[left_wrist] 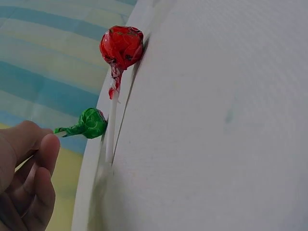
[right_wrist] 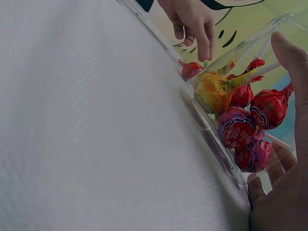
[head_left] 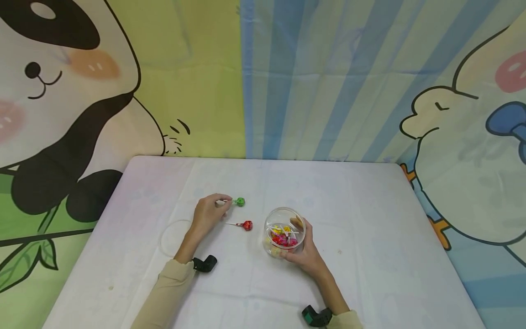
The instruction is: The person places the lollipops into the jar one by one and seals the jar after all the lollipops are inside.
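Observation:
Between thumb and fingertips, my left hand point(head_left: 211, 212) pinches the stick of a lollipop in a green wrapper point(head_left: 240, 201). The green lollipop point(left_wrist: 92, 123) also shows in the left wrist view. Nearer me, a red-wrapped lollipop point(head_left: 247, 225) lies on the table, its white stick pointing left. My right hand point(head_left: 303, 249) grips the side of a clear round jar point(head_left: 284, 209) standing on the table, its top uncovered. Inside it are several wrapped lollipops, among them a yellow one point(right_wrist: 211, 92) and red and pink ones point(right_wrist: 236, 127).
A clear ring-shaped lid point(head_left: 161, 237) lies on the white tabletop point(head_left: 370, 219), left of my left forearm. Black devices are strapped at both wrists. Behind the table hangs a cloth point(head_left: 308, 82) printed with cartoon animals and stripes.

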### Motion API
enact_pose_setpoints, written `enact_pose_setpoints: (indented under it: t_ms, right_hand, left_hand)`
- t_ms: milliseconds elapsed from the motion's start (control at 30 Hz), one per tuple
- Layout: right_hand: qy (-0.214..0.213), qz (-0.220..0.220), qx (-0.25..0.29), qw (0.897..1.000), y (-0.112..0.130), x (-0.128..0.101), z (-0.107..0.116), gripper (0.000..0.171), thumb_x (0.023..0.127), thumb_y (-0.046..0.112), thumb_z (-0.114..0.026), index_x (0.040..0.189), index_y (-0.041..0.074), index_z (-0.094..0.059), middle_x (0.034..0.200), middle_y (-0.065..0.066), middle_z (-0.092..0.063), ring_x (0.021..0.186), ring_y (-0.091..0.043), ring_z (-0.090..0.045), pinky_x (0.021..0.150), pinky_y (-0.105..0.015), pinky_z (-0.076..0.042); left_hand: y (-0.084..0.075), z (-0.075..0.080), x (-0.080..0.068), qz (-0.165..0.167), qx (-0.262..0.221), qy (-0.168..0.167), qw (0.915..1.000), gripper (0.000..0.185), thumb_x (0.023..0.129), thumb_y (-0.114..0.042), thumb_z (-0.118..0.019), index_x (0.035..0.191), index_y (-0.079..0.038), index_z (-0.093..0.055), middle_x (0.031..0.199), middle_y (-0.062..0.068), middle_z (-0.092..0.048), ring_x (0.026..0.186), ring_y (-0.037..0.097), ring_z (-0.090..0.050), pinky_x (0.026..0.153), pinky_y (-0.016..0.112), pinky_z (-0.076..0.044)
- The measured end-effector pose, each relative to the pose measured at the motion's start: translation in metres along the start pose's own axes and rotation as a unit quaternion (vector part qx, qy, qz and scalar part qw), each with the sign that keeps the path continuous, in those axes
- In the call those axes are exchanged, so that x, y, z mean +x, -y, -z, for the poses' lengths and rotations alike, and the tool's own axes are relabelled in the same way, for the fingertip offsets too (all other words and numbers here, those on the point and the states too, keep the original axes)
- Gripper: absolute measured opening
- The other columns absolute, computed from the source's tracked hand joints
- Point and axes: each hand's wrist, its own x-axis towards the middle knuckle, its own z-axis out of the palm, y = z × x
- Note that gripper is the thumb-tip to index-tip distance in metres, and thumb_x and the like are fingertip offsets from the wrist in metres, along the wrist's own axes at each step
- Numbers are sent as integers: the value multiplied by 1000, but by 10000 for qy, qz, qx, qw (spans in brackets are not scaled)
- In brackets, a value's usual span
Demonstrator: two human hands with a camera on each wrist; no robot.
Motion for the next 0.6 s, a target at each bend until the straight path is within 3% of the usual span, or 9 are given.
enact_pose_setpoints:
  t_ms: [167, 367, 600]
  right_hand:
    - [-5, -26, -26, 10000, 0, 0, 0, 107, 67, 10, -84, 149, 21, -16, 151, -12, -32, 142, -38, -28, 115, -64, -11]
    - [5, 23, -51, 10000, 1, 0, 1, 107, 67, 10, -84, 149, 19, -15, 151, -12, -32, 142, -38, -27, 115, -64, -10]
    - [40, 51, -24, 10000, 0, 0, 1, 108, 67, 9, -84, 149, 19, -15, 151, -12, -31, 143, -38, -26, 115, -65, -8]
  left_hand:
    - [-4, 1, 0, 86, -578, 33, 9983, 16, 89, -22, -70, 103, -13, -73, 83, 8, -74, 54, 22, -66, 44, 21, -36]
    - [-11, 2, 0, 262, -967, 0, 9950, 20, 88, -30, -71, 102, -17, -73, 82, 10, -73, 54, 32, -62, 43, 21, -32]
    - [-33, 8, -6, 317, -1851, -10, 9822, 28, 85, -36, -74, 101, -12, -74, 89, 18, -72, 57, 35, -65, 46, 20, -38]
